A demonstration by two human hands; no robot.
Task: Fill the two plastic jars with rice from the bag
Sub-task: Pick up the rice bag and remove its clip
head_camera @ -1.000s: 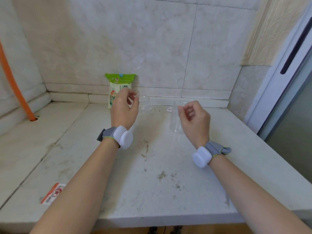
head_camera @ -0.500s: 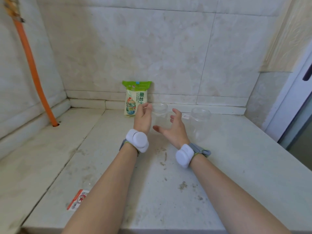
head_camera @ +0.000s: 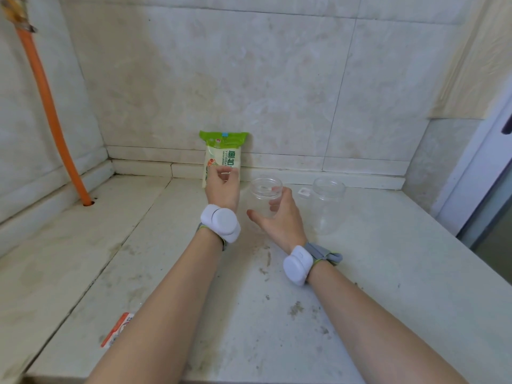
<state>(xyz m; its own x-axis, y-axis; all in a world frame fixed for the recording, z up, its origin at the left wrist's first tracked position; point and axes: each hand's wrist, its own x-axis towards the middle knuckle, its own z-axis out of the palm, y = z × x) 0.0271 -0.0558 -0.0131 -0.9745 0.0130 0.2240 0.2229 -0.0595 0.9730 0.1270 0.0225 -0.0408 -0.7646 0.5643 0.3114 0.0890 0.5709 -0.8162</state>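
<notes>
A green and white rice bag [head_camera: 224, 151] stands upright against the back wall. Two clear plastic jars stand on the counter to its right. The left jar [head_camera: 265, 189] has an open top, and my right hand [head_camera: 277, 217] wraps around its side, thumb on the left and fingers on the right. The right jar [head_camera: 328, 206] stands apart, untouched, with a small white tag [head_camera: 304, 192] beside it. My left hand [head_camera: 223, 189] is raised in front of the bag's lower part, fingers curled on what looks like a clear lid.
A pale stone counter [head_camera: 388, 273] with dirt specks runs to the tiled walls. An orange pipe [head_camera: 52, 117] rises from a hole at the back left. A red and white wrapper [head_camera: 117, 329] lies near the front edge. A door frame [head_camera: 482, 167] stands at the right.
The view tilted up and shifted. My left hand moved from the left jar's rim over to the bag. My right hand left the right jar and closed around the left jar.
</notes>
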